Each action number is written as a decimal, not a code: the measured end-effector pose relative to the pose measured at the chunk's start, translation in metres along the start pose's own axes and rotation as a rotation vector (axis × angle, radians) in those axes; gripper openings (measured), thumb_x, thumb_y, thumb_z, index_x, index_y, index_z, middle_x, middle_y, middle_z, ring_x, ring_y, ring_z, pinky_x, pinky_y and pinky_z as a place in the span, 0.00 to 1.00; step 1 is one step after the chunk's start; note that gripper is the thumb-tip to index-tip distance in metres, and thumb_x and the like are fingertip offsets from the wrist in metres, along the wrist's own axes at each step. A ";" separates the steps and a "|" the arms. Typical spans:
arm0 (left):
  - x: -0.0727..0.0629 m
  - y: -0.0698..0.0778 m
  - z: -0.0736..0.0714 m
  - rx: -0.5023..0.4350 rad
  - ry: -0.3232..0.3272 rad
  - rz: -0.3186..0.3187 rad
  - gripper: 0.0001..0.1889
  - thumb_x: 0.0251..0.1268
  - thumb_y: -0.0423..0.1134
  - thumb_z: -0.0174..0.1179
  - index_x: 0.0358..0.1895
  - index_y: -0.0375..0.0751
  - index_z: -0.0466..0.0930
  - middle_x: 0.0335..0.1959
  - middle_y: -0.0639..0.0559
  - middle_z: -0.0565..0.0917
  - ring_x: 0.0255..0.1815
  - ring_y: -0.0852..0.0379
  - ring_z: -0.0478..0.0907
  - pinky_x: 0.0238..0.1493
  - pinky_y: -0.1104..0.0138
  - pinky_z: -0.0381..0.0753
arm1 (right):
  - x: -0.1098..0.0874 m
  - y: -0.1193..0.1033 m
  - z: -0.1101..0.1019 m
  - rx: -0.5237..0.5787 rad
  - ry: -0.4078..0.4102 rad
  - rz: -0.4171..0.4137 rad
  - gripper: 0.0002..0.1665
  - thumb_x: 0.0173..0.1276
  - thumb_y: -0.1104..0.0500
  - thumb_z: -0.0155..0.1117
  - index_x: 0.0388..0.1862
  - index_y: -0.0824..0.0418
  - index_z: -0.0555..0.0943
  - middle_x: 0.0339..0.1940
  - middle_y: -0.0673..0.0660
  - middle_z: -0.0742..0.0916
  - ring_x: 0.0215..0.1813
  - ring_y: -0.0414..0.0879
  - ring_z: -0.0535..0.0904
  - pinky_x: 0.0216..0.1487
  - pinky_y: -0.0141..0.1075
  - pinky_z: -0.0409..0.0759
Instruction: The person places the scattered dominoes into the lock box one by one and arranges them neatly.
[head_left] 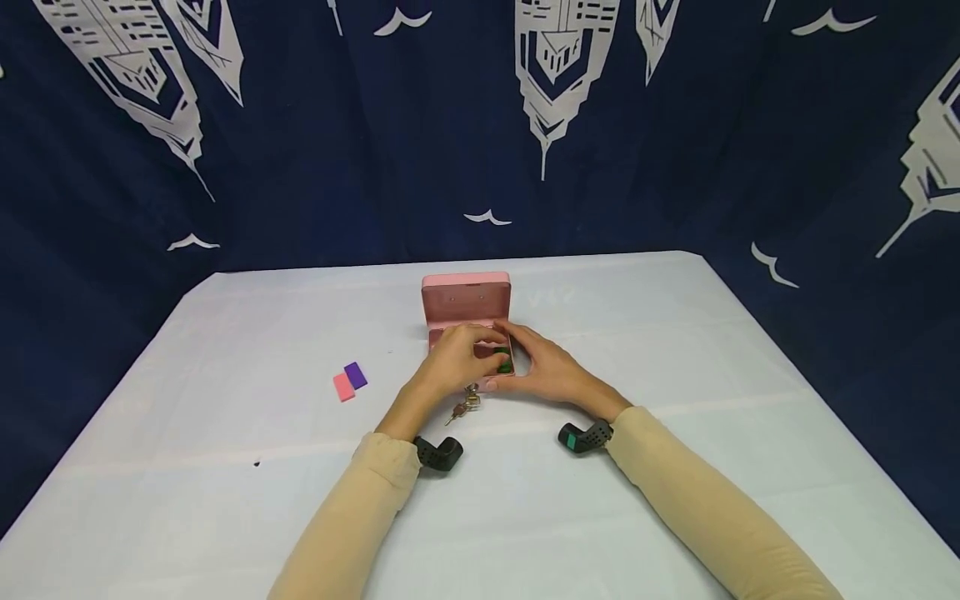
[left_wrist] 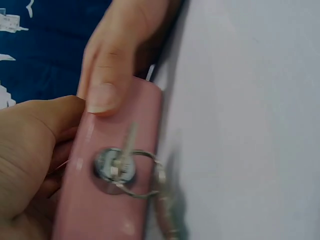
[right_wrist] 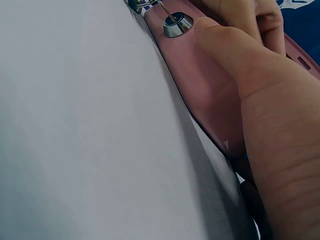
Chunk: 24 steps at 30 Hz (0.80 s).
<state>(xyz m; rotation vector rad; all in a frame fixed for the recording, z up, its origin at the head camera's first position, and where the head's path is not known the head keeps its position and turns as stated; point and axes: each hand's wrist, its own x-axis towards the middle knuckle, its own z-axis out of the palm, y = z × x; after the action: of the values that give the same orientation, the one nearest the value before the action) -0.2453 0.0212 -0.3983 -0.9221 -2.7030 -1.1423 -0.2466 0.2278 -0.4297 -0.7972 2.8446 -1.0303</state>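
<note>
A pink metal box (head_left: 467,292) stands on the table with its lid raised. My left hand (head_left: 456,360) reaches into it with fingers bent. The left thumb tip lies over a small green thing (head_left: 504,367) at the right of the box; whether the fingers pinch it is hidden. My right hand (head_left: 551,371) grips the box's right side, its thumb (right_wrist: 220,35) against the front wall (right_wrist: 200,75). A key (left_wrist: 129,142) sits in the lock (left_wrist: 107,167) on that wall. From its ring (left_wrist: 145,194) hangs another key (head_left: 457,411).
Left of the box, a coral-pink card (head_left: 343,387) and a purple card (head_left: 356,375) lie touching on the white table (head_left: 225,517). A tiny dark speck (head_left: 257,463) lies farther left. A dark blue patterned cloth (head_left: 375,167) hangs behind the table.
</note>
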 end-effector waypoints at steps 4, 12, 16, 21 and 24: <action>-0.004 0.005 -0.007 -0.047 0.018 0.023 0.16 0.67 0.35 0.69 0.55 0.34 0.87 0.53 0.46 0.89 0.60 0.49 0.84 0.61 0.57 0.82 | 0.001 -0.001 0.001 0.000 0.012 -0.018 0.62 0.58 0.29 0.74 0.85 0.45 0.57 0.83 0.53 0.66 0.81 0.53 0.62 0.76 0.59 0.65; -0.012 0.010 -0.026 0.025 -0.078 0.057 0.15 0.69 0.36 0.66 0.56 0.36 0.87 0.52 0.47 0.89 0.54 0.50 0.85 0.60 0.57 0.83 | 0.000 0.001 0.003 -0.007 0.013 0.007 0.64 0.56 0.27 0.75 0.85 0.44 0.57 0.83 0.51 0.66 0.82 0.52 0.62 0.77 0.58 0.64; -0.019 0.015 -0.044 0.069 -0.096 0.100 0.16 0.68 0.34 0.67 0.57 0.35 0.86 0.51 0.45 0.89 0.51 0.49 0.85 0.58 0.56 0.83 | 0.001 0.002 0.004 -0.010 0.017 0.013 0.64 0.55 0.27 0.75 0.85 0.45 0.57 0.82 0.50 0.66 0.82 0.51 0.62 0.78 0.57 0.63; -0.033 0.018 -0.070 0.060 -0.127 0.076 0.19 0.68 0.36 0.66 0.61 0.36 0.83 0.53 0.42 0.88 0.52 0.49 0.84 0.58 0.52 0.83 | 0.000 0.002 0.003 0.001 -0.003 0.022 0.65 0.55 0.27 0.74 0.85 0.46 0.56 0.83 0.52 0.65 0.82 0.52 0.61 0.78 0.58 0.63; -0.041 0.016 -0.087 0.052 -0.098 0.044 0.22 0.69 0.37 0.66 0.64 0.38 0.81 0.55 0.44 0.87 0.53 0.50 0.84 0.60 0.52 0.81 | 0.000 0.001 0.002 0.008 -0.002 0.018 0.65 0.55 0.28 0.76 0.85 0.47 0.56 0.83 0.53 0.65 0.82 0.52 0.62 0.78 0.57 0.63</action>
<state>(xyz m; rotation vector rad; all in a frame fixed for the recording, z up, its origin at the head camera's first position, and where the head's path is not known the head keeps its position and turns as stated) -0.2175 -0.0488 -0.3367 -1.0511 -2.7591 -1.0395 -0.2468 0.2273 -0.4320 -0.7706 2.8381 -1.0377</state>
